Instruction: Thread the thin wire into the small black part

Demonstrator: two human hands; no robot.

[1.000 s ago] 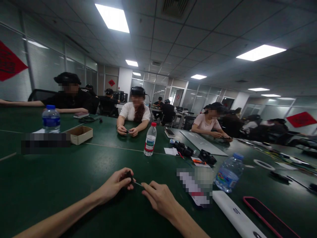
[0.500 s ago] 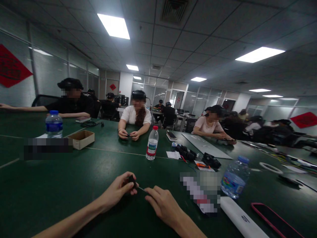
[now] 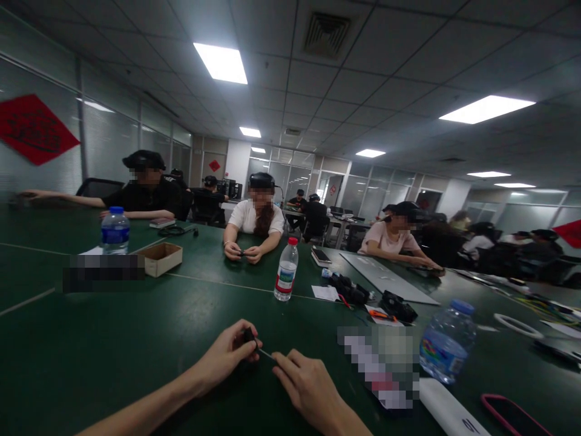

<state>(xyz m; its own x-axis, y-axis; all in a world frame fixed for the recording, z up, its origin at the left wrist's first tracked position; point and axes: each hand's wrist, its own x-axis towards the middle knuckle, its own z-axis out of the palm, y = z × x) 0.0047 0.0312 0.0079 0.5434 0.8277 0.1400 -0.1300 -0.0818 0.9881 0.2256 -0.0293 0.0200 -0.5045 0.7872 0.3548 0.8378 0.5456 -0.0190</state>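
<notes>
In the head view, my left hand (image 3: 229,351) is closed around a small black part (image 3: 248,336), pinched between thumb and fingers. My right hand (image 3: 306,378) grips what looks like a screwdriver (image 3: 266,353); only its thin metal shaft shows, and the handle is hidden under my fingers. The shaft spans the short gap between my hands and its far end meets the black part. Whether it sits in a screw or a hole is too small to tell. Both hands are above the green table (image 3: 181,327) near its front.
A red-capped bottle (image 3: 285,272) stands ahead, a larger blue-capped bottle (image 3: 448,344) to the right. Nearby lie a white box (image 3: 447,406), a pink-edged phone (image 3: 512,418) and black devices (image 3: 347,289). An open cardboard box (image 3: 163,260) is at left. Co-workers sit across the table.
The view has shifted, so the whole scene sits slightly farther right and lower. My hands keep the same holds, with the shaft still against the black part.
</notes>
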